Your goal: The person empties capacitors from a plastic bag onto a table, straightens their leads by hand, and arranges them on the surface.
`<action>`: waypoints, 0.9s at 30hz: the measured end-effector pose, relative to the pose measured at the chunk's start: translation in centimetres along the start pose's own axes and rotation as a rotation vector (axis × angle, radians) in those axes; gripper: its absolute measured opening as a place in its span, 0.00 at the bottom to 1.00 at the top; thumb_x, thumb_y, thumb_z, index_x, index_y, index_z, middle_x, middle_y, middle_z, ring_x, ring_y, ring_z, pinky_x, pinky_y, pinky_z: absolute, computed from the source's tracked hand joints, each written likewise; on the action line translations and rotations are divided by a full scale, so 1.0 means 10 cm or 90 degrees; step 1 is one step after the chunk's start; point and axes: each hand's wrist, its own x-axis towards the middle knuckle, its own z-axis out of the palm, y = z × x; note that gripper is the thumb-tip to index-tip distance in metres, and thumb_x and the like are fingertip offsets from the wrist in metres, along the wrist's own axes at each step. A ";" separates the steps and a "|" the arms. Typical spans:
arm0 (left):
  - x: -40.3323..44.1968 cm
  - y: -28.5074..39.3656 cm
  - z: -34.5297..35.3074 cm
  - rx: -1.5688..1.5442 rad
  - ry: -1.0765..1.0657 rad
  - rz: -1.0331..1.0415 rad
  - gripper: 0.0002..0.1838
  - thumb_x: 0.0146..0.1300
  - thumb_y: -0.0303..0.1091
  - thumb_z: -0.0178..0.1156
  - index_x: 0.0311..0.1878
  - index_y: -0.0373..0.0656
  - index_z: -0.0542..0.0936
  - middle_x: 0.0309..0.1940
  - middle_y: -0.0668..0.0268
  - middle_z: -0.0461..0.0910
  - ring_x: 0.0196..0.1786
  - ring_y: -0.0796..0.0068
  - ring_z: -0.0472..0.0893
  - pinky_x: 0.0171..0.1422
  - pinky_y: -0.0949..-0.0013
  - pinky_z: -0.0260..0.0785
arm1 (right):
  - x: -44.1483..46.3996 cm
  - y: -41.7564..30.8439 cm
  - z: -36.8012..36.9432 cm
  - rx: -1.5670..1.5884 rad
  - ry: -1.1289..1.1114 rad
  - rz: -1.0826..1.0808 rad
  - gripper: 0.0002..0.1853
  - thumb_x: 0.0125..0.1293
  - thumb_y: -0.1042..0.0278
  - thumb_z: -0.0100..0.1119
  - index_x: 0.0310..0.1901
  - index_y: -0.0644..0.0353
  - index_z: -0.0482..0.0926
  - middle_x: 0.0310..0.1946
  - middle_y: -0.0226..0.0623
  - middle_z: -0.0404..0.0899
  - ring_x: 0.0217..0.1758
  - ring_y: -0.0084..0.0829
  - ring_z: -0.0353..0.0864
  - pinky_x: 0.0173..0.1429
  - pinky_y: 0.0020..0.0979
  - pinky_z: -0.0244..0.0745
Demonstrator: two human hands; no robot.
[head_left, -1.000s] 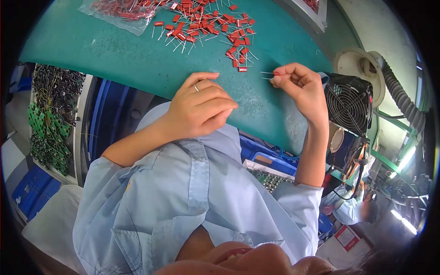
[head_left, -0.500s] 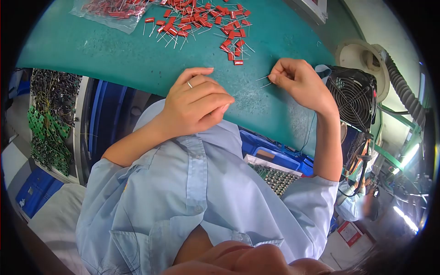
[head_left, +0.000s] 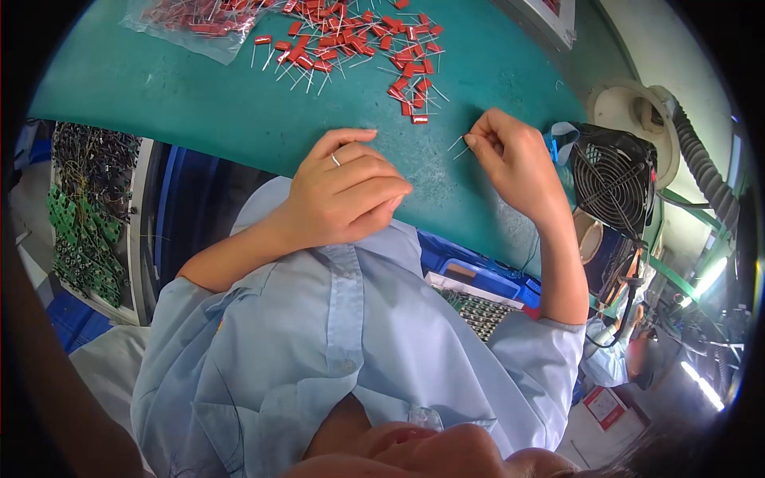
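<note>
My right hand [head_left: 510,155] is closed in a pinch over the green mat [head_left: 199,103]. Two thin wire leads of a capacitor [head_left: 457,144] stick out leftward from the fingertips; its body is hidden in the fingers. My left hand [head_left: 344,190] hovers at the mat's near edge, palm down, with loosely bent fingers and the little finger held apart. A ring [head_left: 335,160] is on one finger, and no object shows in this hand. Beyond both hands lies a loose pile of red film capacitors [head_left: 343,40] with long leads, the closest one [head_left: 419,119] left of my right hand.
A clear plastic bag [head_left: 195,30] of red capacitors lies at the far left. A black fan [head_left: 612,179] and a grey hose [head_left: 705,151] stand right. Green circuit boards [head_left: 84,231] hang or stand left, and a blue bin [head_left: 470,271] sits under the edge.
In my right hand the capacitor's leads have turned to a steeper slant, and the wrist has shifted slightly. My left hand is nearly unchanged. The whole view has moved a little.
</note>
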 end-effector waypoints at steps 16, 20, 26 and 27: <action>0.01 0.03 -0.01 0.020 -0.020 -0.005 0.05 0.56 0.25 0.67 0.35 0.47 0.85 0.35 0.72 0.86 0.40 0.71 0.84 0.65 0.52 0.74 | -0.19 -0.06 0.39 -0.288 0.201 -0.195 0.09 0.53 0.81 0.59 0.33 0.64 0.69 0.29 0.49 0.74 0.36 0.51 0.78 0.41 0.49 0.75; 0.04 0.04 -0.02 0.018 -0.014 -0.001 0.07 0.55 0.23 0.67 0.37 0.47 0.85 0.34 0.71 0.85 0.40 0.70 0.84 0.64 0.51 0.74 | -0.20 -0.03 0.28 -0.134 0.175 -0.133 0.07 0.60 0.78 0.63 0.36 0.66 0.74 0.30 0.49 0.78 0.35 0.44 0.81 0.42 0.40 0.77; 0.04 0.04 -0.03 0.029 -0.028 0.005 0.07 0.56 0.23 0.67 0.38 0.45 0.85 0.34 0.69 0.85 0.41 0.68 0.85 0.64 0.50 0.75 | -0.18 0.47 0.10 0.620 0.135 0.054 0.07 0.73 0.69 0.65 0.42 0.64 0.81 0.36 0.40 0.86 0.38 0.26 0.83 0.45 0.28 0.78; 0.05 0.05 -0.04 0.032 -0.034 0.004 0.07 0.56 0.23 0.67 0.38 0.45 0.85 0.35 0.69 0.85 0.41 0.68 0.85 0.64 0.50 0.75 | -0.18 0.58 0.12 0.772 0.118 0.012 0.07 0.74 0.67 0.64 0.44 0.62 0.81 0.37 0.39 0.86 0.38 0.28 0.83 0.44 0.30 0.78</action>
